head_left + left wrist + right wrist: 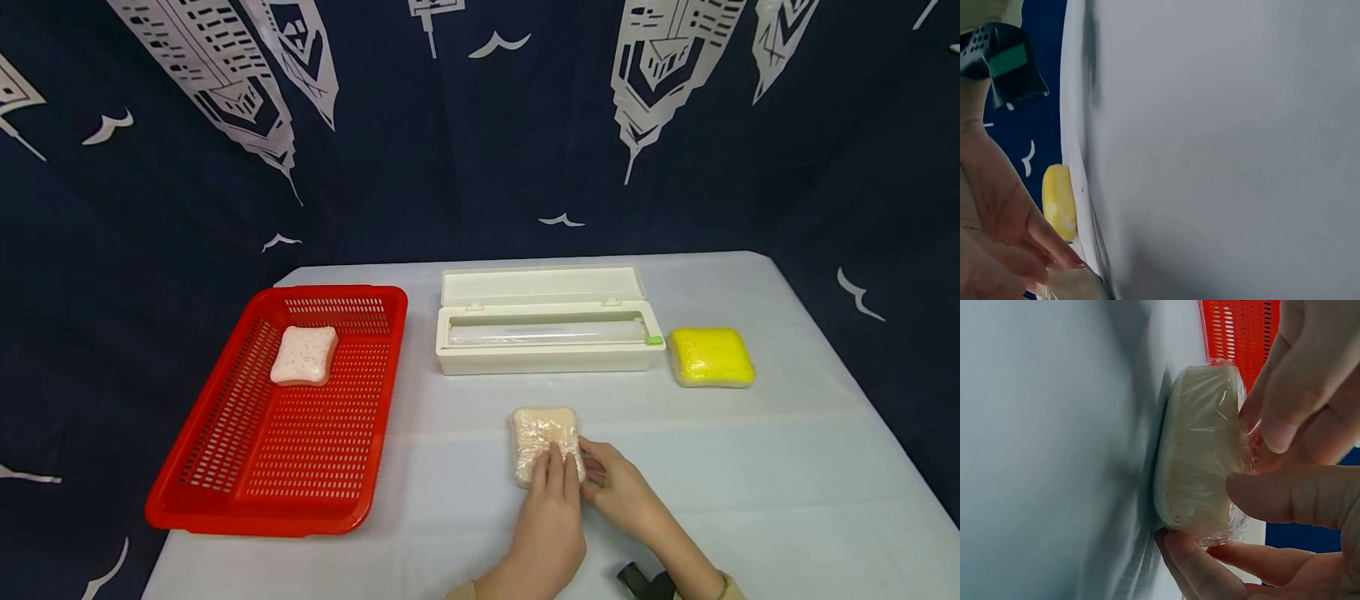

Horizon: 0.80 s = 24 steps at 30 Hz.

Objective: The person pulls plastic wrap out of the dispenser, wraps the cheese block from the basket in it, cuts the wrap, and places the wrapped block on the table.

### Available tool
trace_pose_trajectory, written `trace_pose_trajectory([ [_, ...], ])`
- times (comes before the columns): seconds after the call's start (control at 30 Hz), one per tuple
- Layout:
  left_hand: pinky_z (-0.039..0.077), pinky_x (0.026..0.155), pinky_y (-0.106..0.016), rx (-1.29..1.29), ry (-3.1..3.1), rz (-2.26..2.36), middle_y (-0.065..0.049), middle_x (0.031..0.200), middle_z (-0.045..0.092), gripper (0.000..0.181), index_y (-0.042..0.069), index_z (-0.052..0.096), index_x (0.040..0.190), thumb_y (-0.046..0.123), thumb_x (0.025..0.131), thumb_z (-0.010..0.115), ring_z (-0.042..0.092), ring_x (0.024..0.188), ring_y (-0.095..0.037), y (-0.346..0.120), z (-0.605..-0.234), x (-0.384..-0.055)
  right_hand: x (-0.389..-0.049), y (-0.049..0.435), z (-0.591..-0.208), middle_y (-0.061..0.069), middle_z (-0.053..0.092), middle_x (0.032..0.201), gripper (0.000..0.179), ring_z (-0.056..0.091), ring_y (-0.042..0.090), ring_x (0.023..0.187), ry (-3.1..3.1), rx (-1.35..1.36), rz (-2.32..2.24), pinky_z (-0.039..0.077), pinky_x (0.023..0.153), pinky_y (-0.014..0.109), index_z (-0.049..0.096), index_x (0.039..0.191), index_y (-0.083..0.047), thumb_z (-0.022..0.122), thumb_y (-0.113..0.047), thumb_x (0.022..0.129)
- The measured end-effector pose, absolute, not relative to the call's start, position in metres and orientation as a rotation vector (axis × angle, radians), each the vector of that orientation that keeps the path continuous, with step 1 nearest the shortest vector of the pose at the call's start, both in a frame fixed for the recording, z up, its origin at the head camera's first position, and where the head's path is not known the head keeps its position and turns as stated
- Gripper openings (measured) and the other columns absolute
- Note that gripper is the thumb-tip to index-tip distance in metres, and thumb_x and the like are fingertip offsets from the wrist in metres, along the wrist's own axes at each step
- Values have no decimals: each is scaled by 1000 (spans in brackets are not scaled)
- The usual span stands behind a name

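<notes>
Dark blue cloth [465,183] printed with white towers hangs behind a pale-covered table [787,450]. From the head view, the film-wrapped block [540,423] lies on the near middle of the table, in front of a white film box [551,362]; the left hand [551,525] rests straight fingers on its top, and the right hand [618,487] is at its right edge. Left of it, a red basket [262,523] holds a speckled block [303,357]; to the right sits a yellow block [711,357]. In the left wrist view, the wrapped block is mostly cut off. From the right wrist, the right thumb and fingers lightly hold a corner, and film crinkles along the upper edge; probably best to keep that steadying hold while stroking the wrinkles outward, gently enough not to tear them.
</notes>
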<state>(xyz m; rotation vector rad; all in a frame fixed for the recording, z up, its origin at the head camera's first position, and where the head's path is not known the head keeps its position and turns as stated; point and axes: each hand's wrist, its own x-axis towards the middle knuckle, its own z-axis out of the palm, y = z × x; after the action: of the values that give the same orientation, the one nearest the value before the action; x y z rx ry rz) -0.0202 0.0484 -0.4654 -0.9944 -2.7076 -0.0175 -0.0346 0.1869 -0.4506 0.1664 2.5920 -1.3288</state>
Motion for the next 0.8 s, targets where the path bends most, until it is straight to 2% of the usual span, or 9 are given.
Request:
trace_pose_trajectory([
  [0.13,48,104,-35,-1000,-2699,-129,-29,134,55,64,-6,51,134,16,78,73,54,128,-37,48,-466,-17,-35,188,-452,32,53,132,60,59,45,118,2607,166,-1322,56,89,37,45,136,15,68,3,82],
  [0.23,52,98,-38,-953,-2718,-439,-28,131,57,54,-6,51,132,8,83,68,57,125,-37,44,-459,-20,-37,191,-451,30,55,132,55,60,44,117,2588,163,-1338,57,88,41,46,137,13,64,1,86],
  [0.33,56,92,-36,-796,-2719,-848,-20,125,62,39,-4,57,127,3,90,62,61,117,-30,34,-446,-35,-40,197,-449,29,55,134,53,60,42,118,2559,145,-1354,56,88,45,46,138,12,59,-1,89],
  [0.43,56,82,-34,-533,-2736,-1187,-14,117,64,29,-1,60,123,6,94,57,62,104,-24,19,-437,-60,-47,204,-445,27,56,135,52,61,39,118,2522,150,-1380,55,90,46,45,139,11,57,-1,90],
  [0.6,54,74,-35,-156,-2890,-1546,-16,113,63,33,-2,59,124,18,97,58,64,93,-24,-6,-444,-101,-61,211,-443,27,61,130,46,67,33,109,2420,234,-1488,58,85,39,48,136,12,55,-12,98],
  [0.73,57,69,-33,-90,-2977,-1837,-20,110,67,41,-6,55,126,23,98,58,68,80,-21,-12,-457,-116,-72,208,-446,23,67,116,51,70,23,94,2401,320,-1509,59,79,35,51,134,10,55,-28,101],
  [0.8,58,65,-30,-63,-2967,-1981,-20,108,67,41,-7,54,127,23,100,55,67,72,-17,-11,-462,-119,-76,206,-447,21,69,111,53,69,19,88,2410,347,-1497,59,77,34,51,134,10,55,-31,101],
])
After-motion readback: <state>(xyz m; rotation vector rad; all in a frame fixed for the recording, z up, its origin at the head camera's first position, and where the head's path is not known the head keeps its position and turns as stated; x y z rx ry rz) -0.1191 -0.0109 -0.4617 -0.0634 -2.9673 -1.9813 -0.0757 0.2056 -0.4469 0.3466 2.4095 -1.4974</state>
